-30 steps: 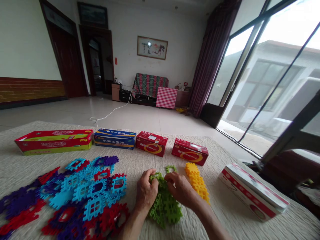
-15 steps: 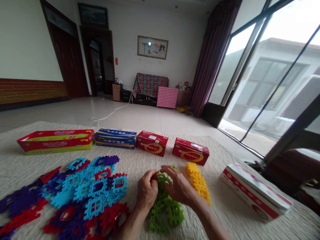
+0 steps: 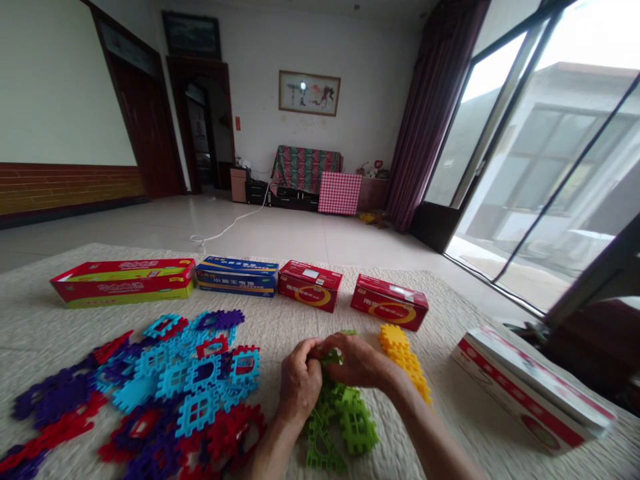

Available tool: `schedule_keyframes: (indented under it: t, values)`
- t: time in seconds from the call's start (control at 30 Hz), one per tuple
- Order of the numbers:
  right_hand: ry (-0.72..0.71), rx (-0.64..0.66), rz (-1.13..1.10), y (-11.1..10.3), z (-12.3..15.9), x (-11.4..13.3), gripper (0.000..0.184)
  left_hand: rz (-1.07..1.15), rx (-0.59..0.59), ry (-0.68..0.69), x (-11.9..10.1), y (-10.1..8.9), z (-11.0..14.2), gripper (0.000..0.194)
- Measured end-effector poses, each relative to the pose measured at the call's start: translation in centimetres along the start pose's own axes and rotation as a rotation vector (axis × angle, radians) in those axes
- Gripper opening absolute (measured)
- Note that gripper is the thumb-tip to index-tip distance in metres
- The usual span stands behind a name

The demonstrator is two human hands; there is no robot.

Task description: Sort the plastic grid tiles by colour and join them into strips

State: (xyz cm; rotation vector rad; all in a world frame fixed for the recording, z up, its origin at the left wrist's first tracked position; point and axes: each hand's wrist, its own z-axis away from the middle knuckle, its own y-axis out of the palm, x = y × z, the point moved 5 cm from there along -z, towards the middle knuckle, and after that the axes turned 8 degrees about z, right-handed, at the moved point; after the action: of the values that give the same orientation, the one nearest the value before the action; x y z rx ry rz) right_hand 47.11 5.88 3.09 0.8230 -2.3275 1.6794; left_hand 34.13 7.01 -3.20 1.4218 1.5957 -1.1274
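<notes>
My left hand [image 3: 300,381] and my right hand [image 3: 357,362] meet over the top of a stack of green interlocking plastic building pieces [image 3: 347,420], and both grip its upper piece. Their fingers hide that joint. Just right of my right hand lies a yellow strip of the same kind of pieces [image 3: 404,360]. To the left of my left hand spreads a heap of blue, red and purple pieces [image 3: 197,380], not touched by either hand.
All this lies on a beige textured rug [image 3: 65,313]. Behind it stand a red-and-yellow box [image 3: 123,283], a blue box [image 3: 237,277] and two red boxes [image 3: 310,287] [image 3: 389,302]. A white-and-red box [image 3: 530,387] lies at right, by a glass door [image 3: 535,167].
My right hand has moved left and closer to my left hand, and the fingers now meet on the green piece. The whole view has drifted slightly.
</notes>
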Motion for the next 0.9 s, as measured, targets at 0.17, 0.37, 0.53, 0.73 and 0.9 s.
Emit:
schedule_keyframes:
  t: [0.17, 0.37, 0.53, 0.73, 0.9]
  values:
    - [-0.073, 0.199, 0.050, 0.3, 0.1, -0.4, 0.024, 0.024, -0.066, -0.040, 0.4, -0.3, -0.1, 0.039]
    - [0.008, 0.048, 0.126, -2.7, 0.2, -3.5, 0.029, 0.263, -0.125, -0.246, 2.5, -0.9, -1.0, 0.039]
    - [0.025, 0.027, 0.236, -2.4, 0.3, -5.9, 0.032, 0.251, -0.159, -0.234, 3.5, -1.6, -1.6, 0.036]
    - [0.023, 0.102, 0.301, -1.0, 0.3, -6.1, 0.040, 0.162, -0.148, -0.230, 4.1, -2.0, -1.7, 0.035]
    - [0.037, 0.195, 0.364, -0.4, 0.4, -6.0, 0.060, 0.141, -0.166, -0.301, 4.5, -2.5, -1.9, 0.037]
